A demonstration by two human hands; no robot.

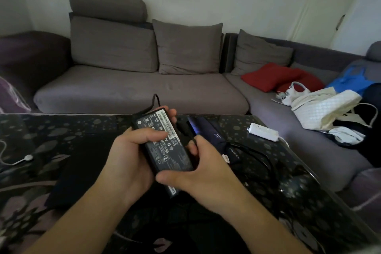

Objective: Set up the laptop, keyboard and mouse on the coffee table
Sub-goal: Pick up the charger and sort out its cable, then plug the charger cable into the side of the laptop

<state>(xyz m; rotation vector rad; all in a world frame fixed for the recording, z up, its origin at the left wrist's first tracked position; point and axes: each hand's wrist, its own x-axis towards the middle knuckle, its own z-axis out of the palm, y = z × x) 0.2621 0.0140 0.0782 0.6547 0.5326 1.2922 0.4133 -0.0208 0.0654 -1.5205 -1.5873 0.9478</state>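
Note:
I hold a black laptop power adapter [165, 142] above the dark patterned coffee table [288, 187], label side up. My left hand [127, 156] grips its left edge with the thumb across the label. My right hand [206, 169] grips its right and lower edge, fingers curled by the cable end. A black cable [154, 99] loops up from the adapter's far end. A closed dark laptop [214, 136] lies on the table just behind my right hand, with black cable [257, 154] coiled beside it. A flat black pad [82, 167] lies under my left forearm.
A white power strip [262, 131] sits on the table's right side, a white charging puck with cord [27, 158] on its left. A grey sofa [134, 86] wraps behind and to the right, carrying a red cushion [274, 77], white bags [321, 107] and blue cloth [350, 80].

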